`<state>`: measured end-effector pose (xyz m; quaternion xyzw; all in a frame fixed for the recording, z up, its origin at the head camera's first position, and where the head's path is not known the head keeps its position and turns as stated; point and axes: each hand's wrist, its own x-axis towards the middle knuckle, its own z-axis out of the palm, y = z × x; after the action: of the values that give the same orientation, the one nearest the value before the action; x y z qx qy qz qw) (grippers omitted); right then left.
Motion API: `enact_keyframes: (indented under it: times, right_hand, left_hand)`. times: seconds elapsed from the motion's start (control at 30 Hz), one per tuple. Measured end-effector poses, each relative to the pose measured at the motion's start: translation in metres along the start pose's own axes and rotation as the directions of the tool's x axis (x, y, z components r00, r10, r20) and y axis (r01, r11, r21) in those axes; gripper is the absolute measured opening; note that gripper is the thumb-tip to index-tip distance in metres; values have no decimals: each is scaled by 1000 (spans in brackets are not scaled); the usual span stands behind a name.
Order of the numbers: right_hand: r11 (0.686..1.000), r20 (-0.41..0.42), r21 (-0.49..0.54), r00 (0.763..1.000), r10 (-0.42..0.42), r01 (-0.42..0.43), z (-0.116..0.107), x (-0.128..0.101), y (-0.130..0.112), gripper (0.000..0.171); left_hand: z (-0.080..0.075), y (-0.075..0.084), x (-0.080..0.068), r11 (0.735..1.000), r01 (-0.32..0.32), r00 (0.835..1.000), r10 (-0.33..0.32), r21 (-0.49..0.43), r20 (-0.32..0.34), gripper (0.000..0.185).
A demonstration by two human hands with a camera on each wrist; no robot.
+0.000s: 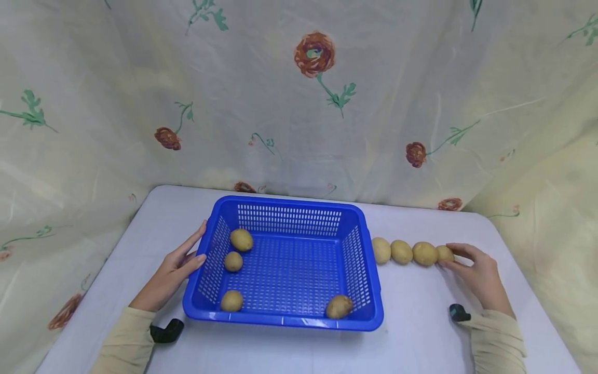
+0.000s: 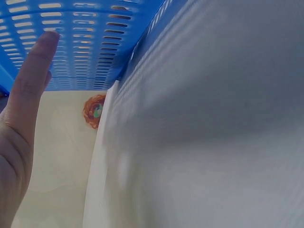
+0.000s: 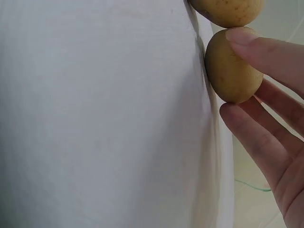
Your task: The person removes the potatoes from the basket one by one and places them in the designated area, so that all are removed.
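A blue plastic basket (image 1: pixel 289 321) with slotted walls stands on the table, several potatoes lying inside it. My left hand (image 1: pixel 168 275) rests against the basket's left side, fingers fairly straight. In the left wrist view one straight finger (image 2: pixel 31 76) touches the slotted wall. To the right of the basket, several potatoes form a row. My right hand (image 1: pixel 481 278) pinches the small potato (image 1: pixel 444 253) at the row's right end between thumb and fingers. The right wrist view shows that potato (image 3: pixel 230 69) touching its neighbour (image 3: pixel 230 9).
Inside the basket, two potatoes lie near the left wall, one potato (image 1: pixel 231 301) at the front left and another potato (image 1: pixel 339 307) at the front right. A white cloth covers the table (image 1: pixel 420 322). Behind it hangs a flowered curtain (image 1: pixel 261 93).
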<state>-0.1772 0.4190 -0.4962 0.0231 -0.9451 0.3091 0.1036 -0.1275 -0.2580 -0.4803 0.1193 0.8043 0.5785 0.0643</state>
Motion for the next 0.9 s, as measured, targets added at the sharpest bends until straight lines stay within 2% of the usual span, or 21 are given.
enact_keyframes:
  times: [0.33, 0.77, 0.9]
  right_hand:
    - [999, 5, -4, 999, -46, 46, -3, 0, 1, 48]
    - [999, 88, 0, 995, 47, -48, -8, -1, -8, 63]
    - [998, 61, 24, 997, 53, -55, -13, -2, -14, 64]
  left_hand:
    - [0, 0, -1, 999, 18, 1000, -18, -39, 3, 65]
    - [0, 1, 1, 1000, 17, 1000, -17, -19, -2, 65]
    - [-1, 1, 1, 1000, 17, 1000, -17, -24, 0, 65]
